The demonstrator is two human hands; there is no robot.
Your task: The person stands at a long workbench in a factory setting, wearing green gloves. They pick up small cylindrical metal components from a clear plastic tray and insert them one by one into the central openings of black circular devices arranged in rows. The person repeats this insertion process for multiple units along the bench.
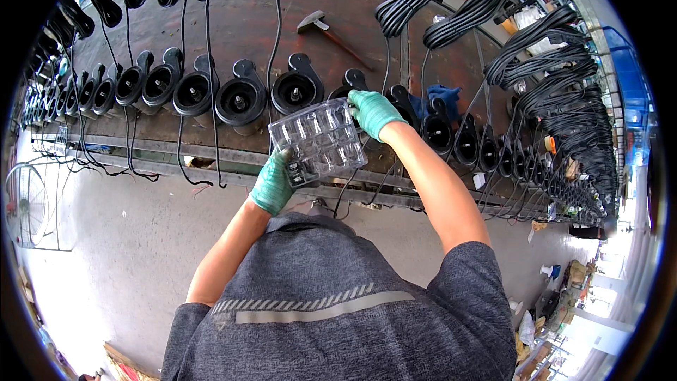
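A clear plastic tray (pixel 317 142) with several moulded compartments is held tilted over the front edge of the bench. My left hand (pixel 273 182), in a green glove, grips its lower left corner. Small dark pieces show through the compartment beside those fingers. My right hand (pixel 376 111), also gloved in green, has its fingers closed at the tray's upper right corner. Just behind them stands a round black housing (pixel 355 79), partly hidden by hand and tray. Another black housing (pixel 297 90), with a metal shaft in its middle, stands open-topped behind the tray.
Rows of similar housings (pixel 241 101) with cables line the bench (pixel 233 25) on both sides. Coiled black cables (pixel 483 3) lie along its far and right parts. A hammer (pixel 331 35) and a blue cloth (pixel 441 95) rest behind the housings. Cable ends hang over the front edge.
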